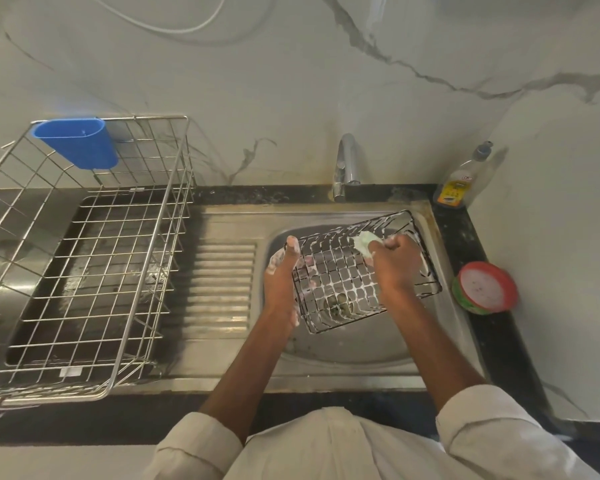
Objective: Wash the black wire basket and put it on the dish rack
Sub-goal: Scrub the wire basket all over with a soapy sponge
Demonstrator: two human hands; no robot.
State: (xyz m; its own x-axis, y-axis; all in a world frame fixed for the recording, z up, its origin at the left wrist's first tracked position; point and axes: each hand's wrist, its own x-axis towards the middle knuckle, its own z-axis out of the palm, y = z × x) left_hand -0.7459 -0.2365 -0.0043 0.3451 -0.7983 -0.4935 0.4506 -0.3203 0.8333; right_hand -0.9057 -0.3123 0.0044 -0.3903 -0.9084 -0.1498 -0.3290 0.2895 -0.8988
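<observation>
The left hand [282, 271] grips the black wire basket [357, 271] by its left edge, over the sink [343, 351]; the right hand [397, 261] pinches a soapy sponge [363, 244] against its mesh (suds coat the wires).

Dim, even light, soft overall focus, wide-angle bending of the edges.

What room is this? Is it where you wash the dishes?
Yes, it looks like a home kitchen, at the washing-up spot. There is a steel sink with a tap, a wire dish rack beside it, and a bottle of dish soap in the corner.
</observation>
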